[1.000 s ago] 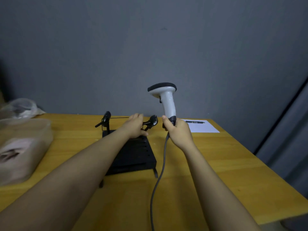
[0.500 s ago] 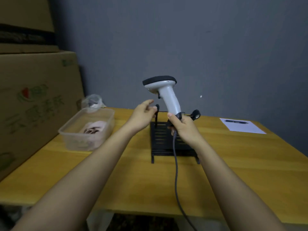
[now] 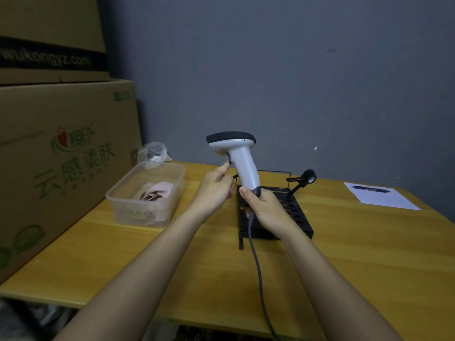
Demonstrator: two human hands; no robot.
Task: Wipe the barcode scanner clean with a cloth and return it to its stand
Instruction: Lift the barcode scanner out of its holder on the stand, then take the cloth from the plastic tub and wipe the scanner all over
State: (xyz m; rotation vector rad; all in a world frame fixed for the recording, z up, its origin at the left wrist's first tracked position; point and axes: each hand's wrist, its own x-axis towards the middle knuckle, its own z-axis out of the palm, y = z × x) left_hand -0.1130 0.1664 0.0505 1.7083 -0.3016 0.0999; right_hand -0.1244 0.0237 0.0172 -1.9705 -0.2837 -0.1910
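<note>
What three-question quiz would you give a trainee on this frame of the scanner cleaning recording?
1. True or false: the barcode scanner is seated in its stand.
2. Where is the cloth? A) in the left hand B) in the clear plastic tub C) draped over the stand
3. Which hand grips the base of the scanner's handle, where the cable comes out?

Key
1. False: it is held upright above the stand.
2. B: the pinkish cloth lies in the tub on the table, left of the stand.
3. The right hand; the left hand has a fingertip up near the trigger and holds no cloth.
</note>
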